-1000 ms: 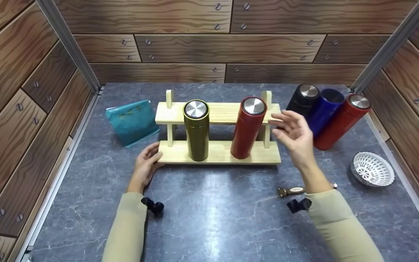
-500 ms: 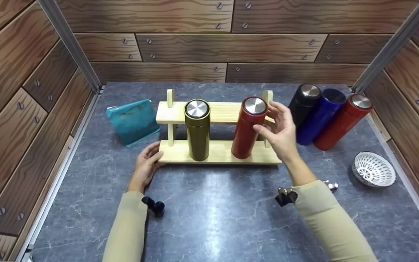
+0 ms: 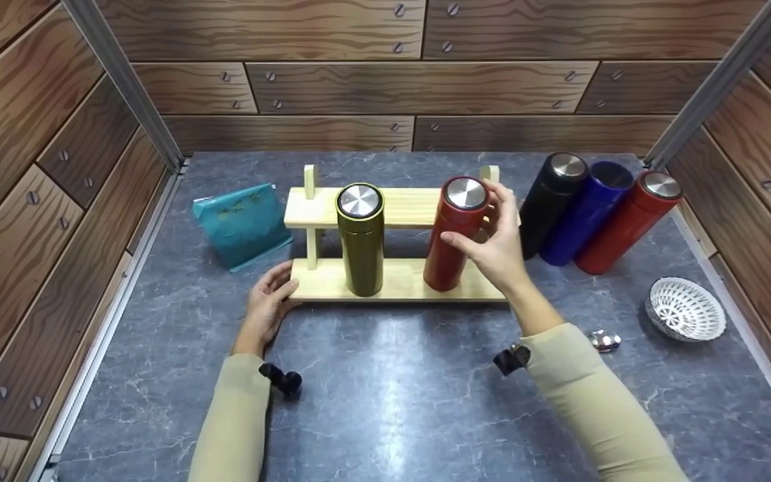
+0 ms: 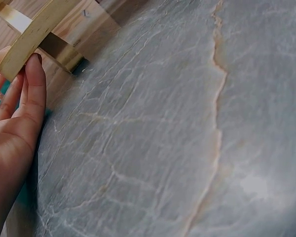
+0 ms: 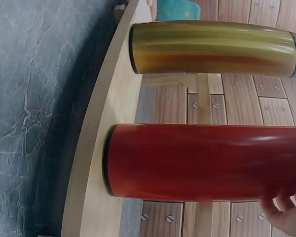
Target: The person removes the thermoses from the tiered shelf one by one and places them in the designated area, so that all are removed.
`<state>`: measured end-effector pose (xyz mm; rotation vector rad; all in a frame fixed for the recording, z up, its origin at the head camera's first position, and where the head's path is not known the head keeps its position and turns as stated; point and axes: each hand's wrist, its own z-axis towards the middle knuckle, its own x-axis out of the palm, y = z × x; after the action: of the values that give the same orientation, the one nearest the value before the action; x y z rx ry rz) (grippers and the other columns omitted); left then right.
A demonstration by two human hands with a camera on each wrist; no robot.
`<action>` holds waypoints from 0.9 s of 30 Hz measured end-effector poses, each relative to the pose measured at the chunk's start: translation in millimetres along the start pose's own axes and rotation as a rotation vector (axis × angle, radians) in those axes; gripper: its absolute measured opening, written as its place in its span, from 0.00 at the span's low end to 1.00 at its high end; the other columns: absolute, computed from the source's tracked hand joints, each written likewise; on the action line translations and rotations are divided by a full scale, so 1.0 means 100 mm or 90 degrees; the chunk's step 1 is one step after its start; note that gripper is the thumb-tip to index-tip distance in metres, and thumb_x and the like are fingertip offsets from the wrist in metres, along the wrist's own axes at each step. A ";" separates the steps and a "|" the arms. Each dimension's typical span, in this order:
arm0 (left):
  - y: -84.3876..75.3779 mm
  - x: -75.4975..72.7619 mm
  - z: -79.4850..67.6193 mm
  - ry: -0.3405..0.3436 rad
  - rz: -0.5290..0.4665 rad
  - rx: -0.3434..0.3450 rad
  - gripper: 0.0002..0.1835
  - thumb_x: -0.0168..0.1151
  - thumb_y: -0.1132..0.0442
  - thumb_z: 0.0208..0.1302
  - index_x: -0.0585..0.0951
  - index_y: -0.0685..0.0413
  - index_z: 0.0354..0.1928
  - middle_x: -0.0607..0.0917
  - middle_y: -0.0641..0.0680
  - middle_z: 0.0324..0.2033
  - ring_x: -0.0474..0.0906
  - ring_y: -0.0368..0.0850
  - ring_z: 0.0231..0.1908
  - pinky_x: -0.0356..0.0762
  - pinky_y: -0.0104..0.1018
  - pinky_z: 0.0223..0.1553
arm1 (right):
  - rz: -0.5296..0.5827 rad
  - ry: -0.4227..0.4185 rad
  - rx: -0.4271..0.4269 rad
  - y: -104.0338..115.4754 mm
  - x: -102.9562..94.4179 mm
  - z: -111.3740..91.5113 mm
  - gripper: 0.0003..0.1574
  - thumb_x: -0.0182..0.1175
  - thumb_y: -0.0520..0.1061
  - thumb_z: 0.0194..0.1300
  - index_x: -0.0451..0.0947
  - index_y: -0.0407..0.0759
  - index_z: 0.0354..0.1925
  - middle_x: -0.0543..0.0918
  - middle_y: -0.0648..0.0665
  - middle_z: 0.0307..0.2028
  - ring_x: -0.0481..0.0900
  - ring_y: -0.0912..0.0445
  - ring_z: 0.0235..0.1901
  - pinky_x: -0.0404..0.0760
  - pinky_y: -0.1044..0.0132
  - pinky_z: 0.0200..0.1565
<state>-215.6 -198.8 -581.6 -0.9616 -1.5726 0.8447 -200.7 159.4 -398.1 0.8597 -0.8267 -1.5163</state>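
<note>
A two-tier wooden rack stands mid-table. On its lower board a red thermos flask and an olive-gold one stand upright. My right hand grips the red flask near its top, thumb across the front and fingers behind. In the right wrist view its base rests on the board, and some fingertips show at the far right. With my left hand I hold the lower board's left end; the left wrist view shows the thumb and fingers around that board end.
A teal pouch lies left of the rack. To the right stand a black flask, a lidless blue one and another red one. A white patterned bowl and a shiny metal piece lie nearer, at the right.
My right hand has moved left from beside the rack to the red flask and taken hold of it. The left hand stays at the board's end.
</note>
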 end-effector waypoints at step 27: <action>0.01 -0.02 0.00 0.010 0.011 0.015 0.27 0.63 0.70 0.59 0.69 0.58 0.61 0.72 0.60 0.56 0.75 0.49 0.48 0.79 0.36 0.38 | 0.025 -0.103 -0.094 0.07 -0.21 -0.17 0.47 0.71 0.22 0.34 0.63 0.24 0.55 0.77 0.38 0.48 0.76 0.51 0.43 0.74 0.64 0.41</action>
<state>-215.1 -200.1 -583.6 -0.9644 -1.5397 0.8636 -181.0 178.9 -398.7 0.6162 -0.8320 -1.6060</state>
